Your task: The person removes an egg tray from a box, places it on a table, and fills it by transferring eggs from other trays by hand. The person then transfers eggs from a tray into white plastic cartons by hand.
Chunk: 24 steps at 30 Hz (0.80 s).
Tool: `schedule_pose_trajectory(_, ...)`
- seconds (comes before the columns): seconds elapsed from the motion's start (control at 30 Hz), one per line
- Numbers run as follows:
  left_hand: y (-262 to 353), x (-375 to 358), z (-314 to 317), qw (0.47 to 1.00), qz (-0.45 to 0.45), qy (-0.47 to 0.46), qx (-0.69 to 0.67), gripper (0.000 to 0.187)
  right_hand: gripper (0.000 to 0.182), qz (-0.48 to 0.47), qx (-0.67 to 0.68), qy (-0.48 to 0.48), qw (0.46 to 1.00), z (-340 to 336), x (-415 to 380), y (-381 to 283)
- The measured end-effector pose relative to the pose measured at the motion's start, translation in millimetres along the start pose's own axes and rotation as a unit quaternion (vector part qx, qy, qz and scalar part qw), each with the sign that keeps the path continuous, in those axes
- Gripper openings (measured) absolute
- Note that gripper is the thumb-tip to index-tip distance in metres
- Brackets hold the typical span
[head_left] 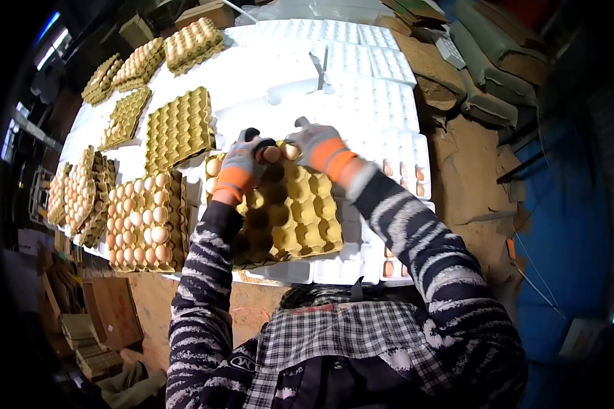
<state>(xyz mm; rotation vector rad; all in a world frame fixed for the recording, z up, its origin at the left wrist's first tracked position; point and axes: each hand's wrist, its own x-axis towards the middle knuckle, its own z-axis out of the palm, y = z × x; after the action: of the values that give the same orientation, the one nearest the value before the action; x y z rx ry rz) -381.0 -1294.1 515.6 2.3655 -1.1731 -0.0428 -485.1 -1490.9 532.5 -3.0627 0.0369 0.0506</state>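
My left hand (245, 163), in a grey and orange glove, is closed around a brown egg (271, 155) over the far edge of a yellow egg tray (314, 211). My right hand (318, 144), gloved alike and slightly blurred, has its fingers curled at a paler egg (291, 151) beside the left hand's egg. The tray's cups are mostly bare on the right, while its middle lies in my arms' shadow. A few eggs (213, 167) sit in its far left corner. White moulded trays lie partly under and beside it.
A stack of filled egg trays (138, 221) stands left of the yellow tray. Behind it lies a bare tray (179, 129), with more loaded trays (192, 44) farther back. White trays (372, 102) cover the table's right side, some holding brown eggs (419, 175). Cardboard boxes (112, 313) lie on the floor.
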Motion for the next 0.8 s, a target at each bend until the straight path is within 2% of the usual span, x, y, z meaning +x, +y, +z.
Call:
schedule_pose_trajectory(0.07, 16, 8, 15, 0.988, -0.019, -0.029, 0.154, 0.043, 0.046, 0.102, -0.078, -0.046, 0.991, 41, 37, -13)
schedule_pose_trajectory(0.1, 9, 12, 26, 0.986, -0.014, -0.007, 0.167, 0.041, 0.045, 0.102, -0.065, -0.004, 0.993, 48, 40, -15)
schedule_pose_trajectory(0.13, 6, 18, 28, 0.994, -0.016, -0.013, 0.107, 0.040, 0.043, 0.104, -0.054, 0.039, 0.992, 53, 31, -7)
schedule_pose_trajectory(0.17, 16, 15, 19, 0.995, -0.029, 0.002, 0.096, 0.040, 0.044, 0.094, 0.020, 0.082, 0.992, 40, 9, 3)
schedule_pose_trajectory(0.2, 6, 11, 22, 0.997, 0.003, 0.041, 0.068, 0.039, 0.045, 0.079, 0.091, 0.130, 0.984, 22, -16, 12)
schedule_pose_trajectory(0.23, 2, 7, 21, 0.993, 0.038, 0.110, -0.008, 0.041, 0.050, 0.085, 0.182, 0.192, 0.961, 17, -41, 28)
schedule_pose_trajectory(0.27, -14, 6, 29, 0.986, 0.014, 0.122, -0.109, 0.045, 0.051, 0.076, 0.294, 0.225, 0.926, 9, -69, 49)
schedule_pose_trajectory(0.3, 15, -1, 9, 0.988, 0.022, 0.133, -0.080, 0.052, 0.049, 0.107, 0.339, 0.220, 0.909, 11, -92, 78)
schedule_pose_trajectory(0.33, 22, -2, 9, 0.981, 0.020, 0.149, -0.119, 0.053, 0.047, 0.135, 0.385, 0.213, 0.888, 19, -116, 107)
schedule_pose_trajectory(0.4, 63, 5, 14, 0.972, 0.033, 0.108, -0.206, 0.054, 0.045, 0.253, 0.331, 0.210, 0.885, 40, -165, 179)
schedule_pose_trajectory(0.47, 130, 22, 28, 0.978, 0.109, 0.046, -0.171, 0.054, 0.044, 0.346, 0.154, 0.220, 0.899, 80, -206, 246)
schedule_pose_trajectory(0.5, 157, 34, 50, 0.972, 0.108, 0.006, -0.211, 0.054, 0.044, 0.367, 0.138, 0.185, 0.901, 95, -220, 268)
schedule_pose_trajectory(0.53, 179, 51, 71, 0.967, 0.162, -0.017, -0.198, 0.053, 0.044, 0.386, 0.122, 0.151, 0.902, 105, -227, 286)
schedule_pose_trajectory(0.57, 207, 66, 89, 0.975, 0.182, -0.046, -0.122, 0.050, 0.046, 0.402, 0.101, 0.098, 0.905, 112, -229, 292)
schedule_pose_trajectory(0.6, 224, 81, 112, 0.971, 0.195, -0.066, -0.119, 0.048, 0.046, 0.404, 0.110, 0.026, 0.908, 115, -225, 298)
schedule_pose_trajectory(0.67, 235, 117, 172, 0.971, 0.191, -0.113, -0.089, 0.045, 0.042, 0.395, 0.118, 0.063, 0.909, 118, -218, 298)
schedule_pose_trajectory(0.7, 238, 132, 195, 0.973, 0.183, -0.126, -0.059, 0.044, 0.040, 0.348, 0.140, 0.143, 0.916, 125, -215, 296)
schedule_pose_trajectory(0.73, 238, 143, 215, 0.974, 0.175, -0.138, -0.030, 0.043, 0.038, 0.357, 0.164, 0.142, 0.909, 122, -203, 287)
schedule_pose_trajectory(0.8, 230, 161, 253, 0.972, 0.134, -0.189, 0.049, 0.040, 0.037, 0.260, 0.133, 0.160, 0.943, 134, -190, 277)
